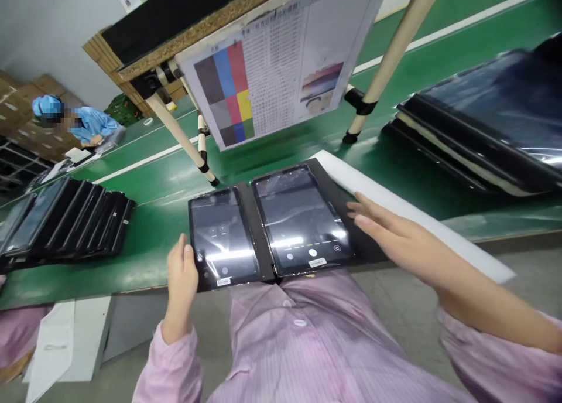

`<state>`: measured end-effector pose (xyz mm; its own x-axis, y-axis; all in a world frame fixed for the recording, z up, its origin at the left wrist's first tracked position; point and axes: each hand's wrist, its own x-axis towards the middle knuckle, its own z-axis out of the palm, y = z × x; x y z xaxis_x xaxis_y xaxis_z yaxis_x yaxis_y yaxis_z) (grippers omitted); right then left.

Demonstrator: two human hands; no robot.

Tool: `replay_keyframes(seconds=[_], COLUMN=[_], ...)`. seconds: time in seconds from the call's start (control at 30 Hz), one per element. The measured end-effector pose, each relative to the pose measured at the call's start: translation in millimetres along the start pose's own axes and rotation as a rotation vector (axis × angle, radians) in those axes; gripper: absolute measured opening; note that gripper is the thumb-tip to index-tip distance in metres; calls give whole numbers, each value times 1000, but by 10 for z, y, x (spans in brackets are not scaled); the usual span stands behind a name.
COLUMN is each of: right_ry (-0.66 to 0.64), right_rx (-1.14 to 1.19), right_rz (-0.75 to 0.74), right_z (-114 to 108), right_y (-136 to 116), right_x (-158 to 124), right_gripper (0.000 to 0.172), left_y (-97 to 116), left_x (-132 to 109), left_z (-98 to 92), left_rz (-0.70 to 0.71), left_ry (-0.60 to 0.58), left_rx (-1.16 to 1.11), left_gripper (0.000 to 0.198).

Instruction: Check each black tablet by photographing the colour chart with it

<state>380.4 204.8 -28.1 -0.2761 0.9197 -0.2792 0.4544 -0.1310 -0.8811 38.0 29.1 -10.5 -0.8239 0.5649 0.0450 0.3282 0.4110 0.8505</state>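
Two tablets with lit screens lie side by side in front of me, on dark pads at the table's near edge. The left tablet [223, 236] is the smaller one and shows a small white label at its lower edge. The right tablet [301, 218] shows a camera-like screen with round buttons and also bears a white label. My left hand [182, 277] is upright against the left tablet's left edge, fingers extended and not wrapped round it. Beside the right tablet, over the dark pad [369, 245], my right hand [384, 224] is open with its fingers stretched out.
A stack of dark tablets [65, 221] leans at the left; larger wrapped panels [483, 127] are piled at the right. A white foam strip [417, 215] crosses the table edge. A pipe-framed shelf with a printed chart [281, 63] stands ahead. A co-worker [88, 125] sits far left.
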Motion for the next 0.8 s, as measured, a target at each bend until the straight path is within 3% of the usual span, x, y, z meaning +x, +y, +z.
replay_keyframes(seconds=[0.1,0.17,0.23,0.3,0.43,0.57,0.63,0.8], right_ry=[-37,-49,-49,-29,15,-90,-72,105], right_rx=[103,165,237,318,485,604,609,647], right_rz=[46,54,56,75,122,51,-56,-496], right_z=[35,71,95,91,45,91,163,319], right_y=[97,123,133,136,97,-8,-56,-221], right_x=[-3,18,57,115,271,357,331,120], right_gripper=[74,76,76,72,58,42,45,77], left_y=[217,372,482,533,553,648,714,857], left_x=[-325,-608,-841,-973,-978,-899,-879,-846], left_z=[304,588,849,1014,1056,1012,995,902], left_rz=[309,518,559,476,186,-183,-186,113], left_ry=[-67,-306,-523,-619,-559,-534,-516,-389], left_rx=[286,509,552,444,-76,-547,-607,-609], left_gripper=[55,53,58,66,70,70,72,75])
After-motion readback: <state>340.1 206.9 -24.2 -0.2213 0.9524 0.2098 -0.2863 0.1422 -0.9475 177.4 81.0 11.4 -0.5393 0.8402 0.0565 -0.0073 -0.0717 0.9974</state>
